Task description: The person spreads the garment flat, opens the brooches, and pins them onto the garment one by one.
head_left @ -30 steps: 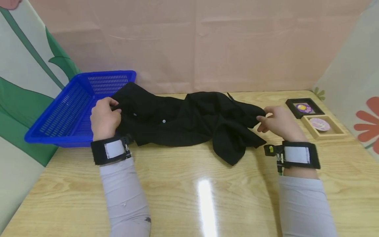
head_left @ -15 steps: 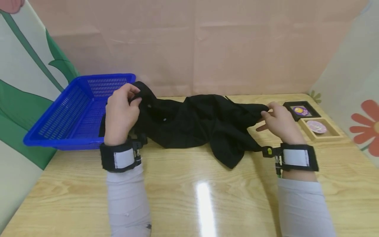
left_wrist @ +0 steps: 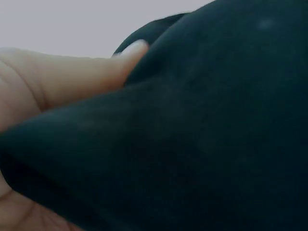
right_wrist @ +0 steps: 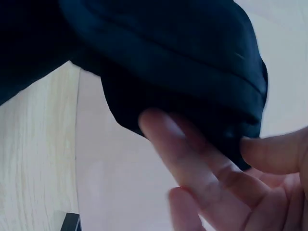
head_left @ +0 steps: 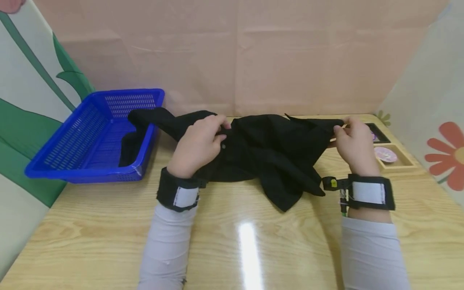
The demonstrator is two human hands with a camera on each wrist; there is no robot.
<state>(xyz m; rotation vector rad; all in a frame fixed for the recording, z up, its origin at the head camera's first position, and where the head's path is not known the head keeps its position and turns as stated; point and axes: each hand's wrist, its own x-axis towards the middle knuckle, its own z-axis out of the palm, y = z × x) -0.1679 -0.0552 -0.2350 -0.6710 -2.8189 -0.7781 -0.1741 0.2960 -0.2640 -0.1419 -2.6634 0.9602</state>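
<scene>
A black shirt (head_left: 275,149) with small pale buttons stretches across the table, bunched and partly lifted. Its left end drapes over the rim of the blue basket (head_left: 83,174) and hangs down inside. My left hand (head_left: 199,145) pinches the shirt near a button, left of its middle. In the left wrist view the thumb (left_wrist: 96,79) lies against dark cloth, which hides most of the fingers. At the shirt's right end, my right hand (head_left: 357,145) pinches a raised edge between thumb and fingers; the right wrist view shows a seam in the fabric (right_wrist: 183,62) there.
Behind the right hand sit a black frame (head_left: 380,135), partly covered, and a light wooden frame (head_left: 398,165) with a pink disc. A pinkish sheet (head_left: 235,52) hangs along the table's back edge. Wood table top (head_left: 282,249) extends in front.
My left hand has moved right along the shirt from its left end, which now lies over the basket's rim. My right hand has lifted its edge slightly up and to the right.
</scene>
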